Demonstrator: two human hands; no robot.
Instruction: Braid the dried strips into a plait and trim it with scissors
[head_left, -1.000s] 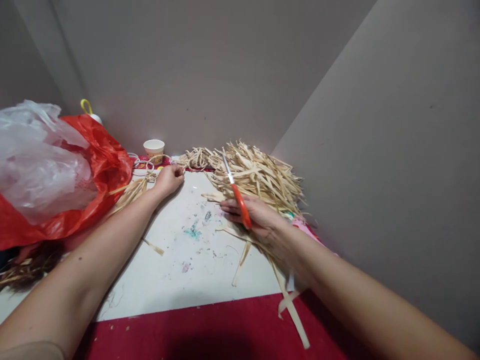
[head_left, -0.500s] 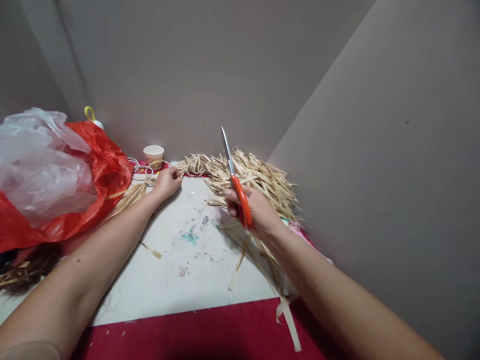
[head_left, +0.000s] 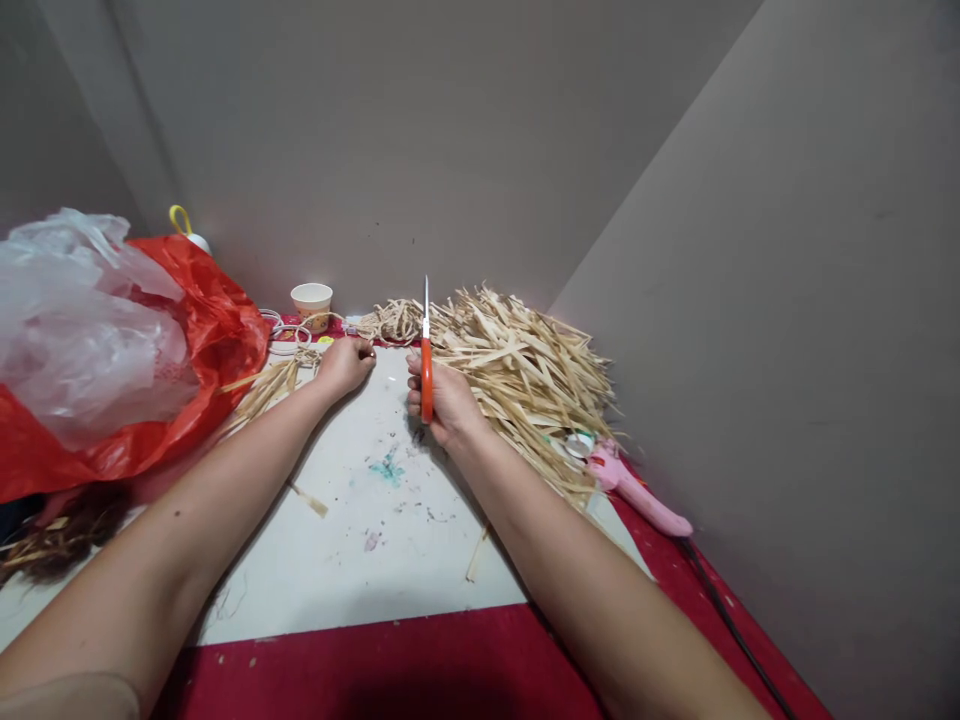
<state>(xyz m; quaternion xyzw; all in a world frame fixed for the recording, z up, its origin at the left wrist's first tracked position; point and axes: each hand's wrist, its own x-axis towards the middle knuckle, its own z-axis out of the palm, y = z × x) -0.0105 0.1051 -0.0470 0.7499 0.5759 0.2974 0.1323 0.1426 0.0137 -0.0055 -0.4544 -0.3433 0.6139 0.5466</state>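
My right hand [head_left: 447,400] is wrapped round a pair of scissors [head_left: 427,375] with orange-red handles, its blades pointing up and away from me. Left of it, across a small gap, my left hand [head_left: 346,366] is closed near the back of the white board [head_left: 352,570]. Whatever its fingers hold, if anything, is too small to make out. A coil of thin twine [head_left: 394,320] lies just beyond both hands. Beside my right hand spreads a large heap of dry straw-coloured strips [head_left: 536,370]. A smaller bundle of strips [head_left: 266,392] rests by my left wrist.
A paper cup [head_left: 312,306] and white rings [head_left: 289,330] stand at the back left. Red and clear plastic bags [head_left: 217,320] bulge at the left. A pink glue gun [head_left: 637,492] with a dark cord lies at the right, near the grey wall [head_left: 787,350]. Red cloth [head_left: 360,680] covers the front edge.
My right hand has moved left with the scissors, closer to my left hand, and the blades are more upright. The pink glue gun has come into view; the long strip at the front no longer shows.
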